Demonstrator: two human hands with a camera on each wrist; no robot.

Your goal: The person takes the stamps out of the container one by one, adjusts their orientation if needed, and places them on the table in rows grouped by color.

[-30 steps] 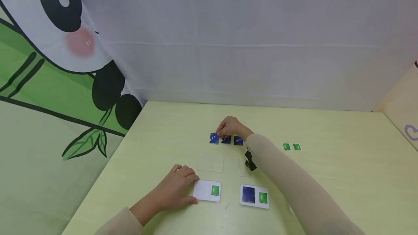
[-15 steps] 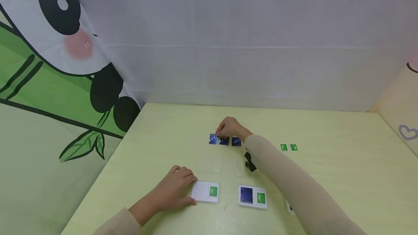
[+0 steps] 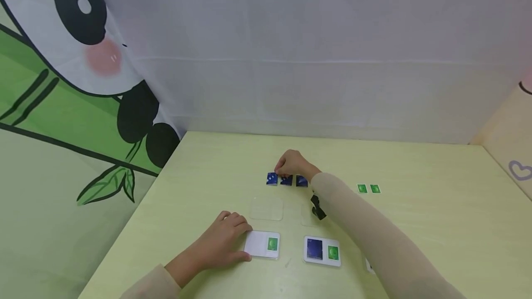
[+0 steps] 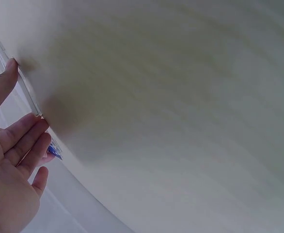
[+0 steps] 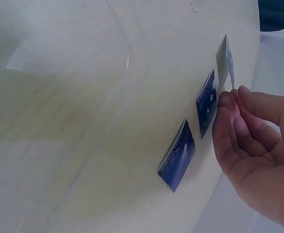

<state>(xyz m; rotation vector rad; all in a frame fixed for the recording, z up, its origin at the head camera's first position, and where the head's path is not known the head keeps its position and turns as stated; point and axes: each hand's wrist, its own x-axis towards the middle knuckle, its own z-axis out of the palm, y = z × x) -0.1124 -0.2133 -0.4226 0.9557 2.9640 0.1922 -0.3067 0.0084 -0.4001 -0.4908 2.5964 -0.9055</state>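
My left hand [image 3: 222, 241] grips the left end of a flat white rectangular case [image 3: 256, 244], thumb at its near corner and fingers at the far one. A small green picture card [image 3: 272, 244] lies on the case's right half. Farther back, my right hand [image 3: 292, 163] pinches the edge of the leftmost small blue card [image 3: 272, 179]. In the right wrist view this pinched card [image 5: 223, 65] stands tilted up from the table. Two more blue cards lie beside it, the middle card [image 5: 206, 107] partly under the hand and the right card [image 5: 177, 158] nearest the wrist.
A second white case [image 3: 322, 261] with a blue and a green card lies right of the first. Clear plastic covers [image 3: 266, 209] lie behind the cases. Two green cards [image 3: 368, 188] sit back right. A case [image 3: 369, 266] is mostly hidden by my right sleeve [image 3: 374, 230].
The leftmost blue card looks slightly more tilted between my right fingers. Both hands stay where they were; the whole view shifts slightly.
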